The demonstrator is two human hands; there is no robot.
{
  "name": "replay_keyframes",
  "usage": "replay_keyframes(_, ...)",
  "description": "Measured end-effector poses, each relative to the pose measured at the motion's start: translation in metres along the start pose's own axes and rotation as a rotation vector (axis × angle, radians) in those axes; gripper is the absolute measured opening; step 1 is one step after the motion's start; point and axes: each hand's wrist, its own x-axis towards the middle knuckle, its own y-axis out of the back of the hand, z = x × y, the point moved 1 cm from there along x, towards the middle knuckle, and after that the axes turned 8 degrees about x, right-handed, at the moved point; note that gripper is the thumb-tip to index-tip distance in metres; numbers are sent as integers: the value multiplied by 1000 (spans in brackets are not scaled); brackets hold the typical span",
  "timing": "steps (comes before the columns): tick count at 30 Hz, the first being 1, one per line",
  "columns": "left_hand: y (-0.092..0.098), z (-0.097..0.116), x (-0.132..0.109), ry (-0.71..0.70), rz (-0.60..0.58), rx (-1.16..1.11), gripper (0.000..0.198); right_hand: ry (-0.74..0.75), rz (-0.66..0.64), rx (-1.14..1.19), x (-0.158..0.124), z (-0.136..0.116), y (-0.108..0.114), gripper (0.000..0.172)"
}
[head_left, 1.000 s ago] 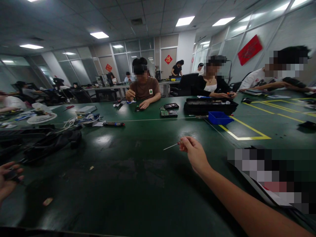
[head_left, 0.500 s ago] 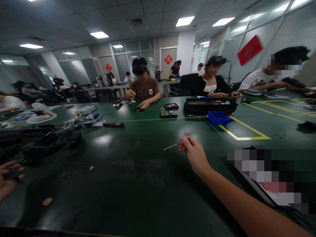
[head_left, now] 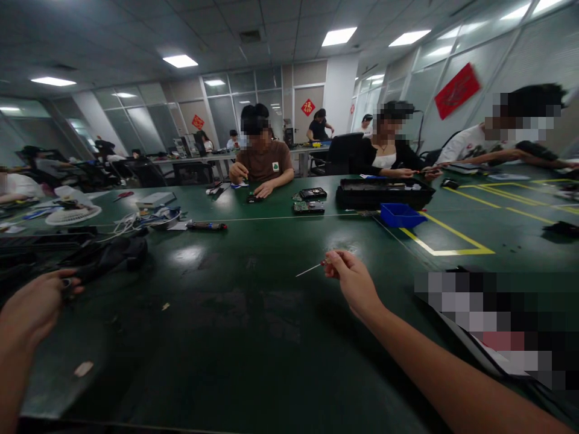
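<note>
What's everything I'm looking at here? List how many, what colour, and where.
Work surface: 1, dark green, foreground
Bin: 1, blue, right of centre
Long case: 1, black, behind bin
Drive-like units: 2, dark and green, beyond centre
Cables: several, white and blue, left
Scraps: 2, pale, left foreground
Tape: several strips, yellow, right
Blurred pile: count unclear, mixed colours, right foreground
Wall signs: at least 3, red, back and right
Ceiling lights: several, white, overhead
People: several, varied clothing, around the room
Thin tool: 1, silver and red, centre
Small object: 1, dark, lower left
Left hand: 1, bare, lower left, holding object
Right hand: 1, bare, right of centre, holding tool
</note>
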Motion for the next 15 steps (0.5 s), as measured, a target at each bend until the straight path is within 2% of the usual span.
replay_keyframes(2, -17, 5, -4, 50, -148, -147, 25, -7, -13, -14, -1, -2, -1, 35)
replay_keyframes(3, -25, 9, -9, 32, -220, -196, 26, -6, -19, -23, -2, -3, -1, 36)
replay_keyframes(6, -53, 24, -34, -170, -417, -195, 26, 7, -39, -66, -2, -5, -1, 38)
replay_keyframes(11, -108, 55, -105, -496, -736, -57, 29, 19, -51, -89, 0, 4, 3, 37)
replay_keyframes(15, -147, 76, -171, -566, -973, -77, 26, 3, -79, -78, 3, 11, 5, 35)
